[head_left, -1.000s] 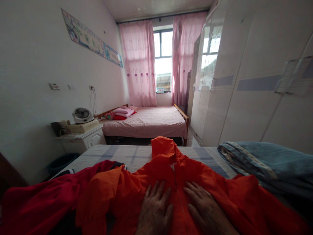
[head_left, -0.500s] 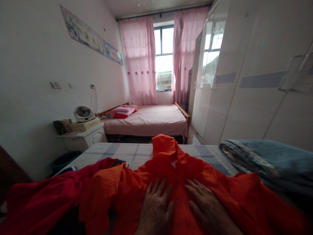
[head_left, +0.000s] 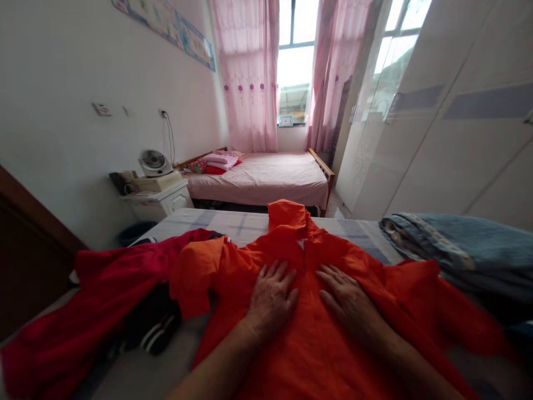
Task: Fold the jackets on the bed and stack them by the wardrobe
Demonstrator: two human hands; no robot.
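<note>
Orange jacket (head_left: 316, 333) spread front-up on striped bed (head_left: 233, 222), both palms flat on chest.

Red garment (head_left: 104, 289) heaped at left, touching orange sleeve; folded blue blanket (head_left: 466, 250) at right. View now tipped lower than a second ago, forearms newly in frame; hands unmoved on the cloth. Left hand (head_left: 272, 297) and right hand (head_left: 345, 297) either side of centre zip, fingers (head_left: 287, 275) spread wide, pressing flat, gripping nothing.

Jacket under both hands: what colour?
Bright orange jacket, plain, seen in the head view; left hand and right hand lie flat on it.
</note>
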